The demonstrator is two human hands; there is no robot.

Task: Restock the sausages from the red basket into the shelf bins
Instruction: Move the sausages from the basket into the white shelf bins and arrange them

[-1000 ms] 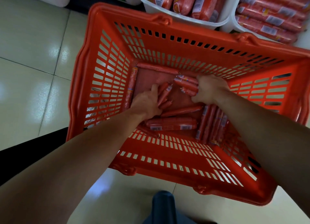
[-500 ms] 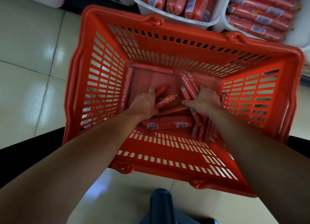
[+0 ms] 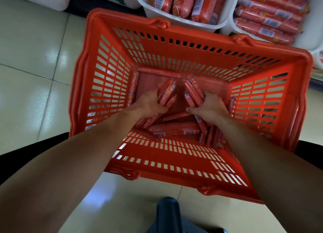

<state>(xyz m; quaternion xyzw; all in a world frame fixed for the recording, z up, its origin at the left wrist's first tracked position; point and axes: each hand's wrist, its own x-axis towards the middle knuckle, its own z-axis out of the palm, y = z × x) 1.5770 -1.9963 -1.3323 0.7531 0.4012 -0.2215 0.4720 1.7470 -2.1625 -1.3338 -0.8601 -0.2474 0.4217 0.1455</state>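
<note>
The sausages (image 3: 166, 93) lie in the red basket (image 3: 111, 86), two handfuls, long axes fanned toward the shelf bins (image 3: 225, 26) just beyond its far rim. The left hand (image 3: 148, 105) and right hand (image 3: 209, 107) each hold a closed grip on one.

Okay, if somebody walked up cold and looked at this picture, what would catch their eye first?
The big red basket on the tiled floor fills the middle of the view. Deep inside it, the left hand and right hand each clutch a bunch of small sausages. Beyond its far rim, white bins hold larger sausage packs.
</note>
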